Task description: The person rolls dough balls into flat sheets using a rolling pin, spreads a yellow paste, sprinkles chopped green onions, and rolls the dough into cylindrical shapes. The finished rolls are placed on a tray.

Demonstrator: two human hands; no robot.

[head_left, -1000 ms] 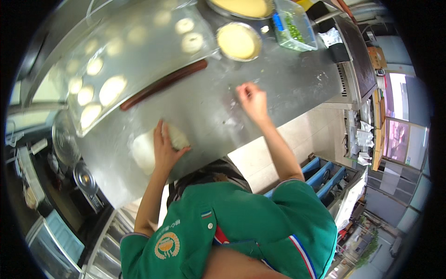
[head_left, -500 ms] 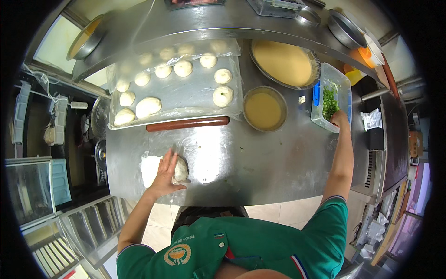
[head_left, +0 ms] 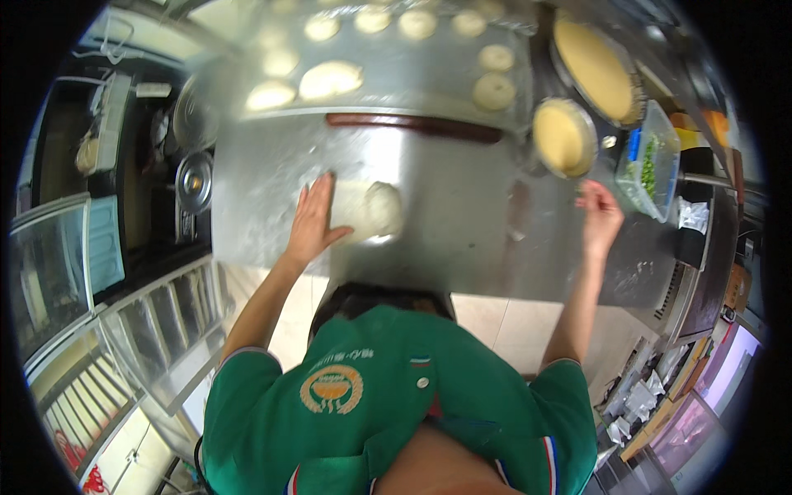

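Note:
My left hand lies flat, fingers stretched out, at the left side of a thin pale dough sheet. At the sheet's right side sits a rounded dough lump. My right hand is raised over the right part of the table, its fingertips pinched together. A small greenish bit shows at those fingertips, slightly blurred. Just right of this hand stands a clear plastic box with a blue clip, holding chopped green onion.
A brown rolling pin lies beyond the dough, along the edge of a tray of dough balls. Two metal bowls of yellowish liquid, one small and one large, stand back right. The steel table's front edge is close to my body.
My right hand has come out of the green onion box and moved left, fingers pinched. My left hand has slid off the lump toward the sheet's left side. The whole view has shifted.

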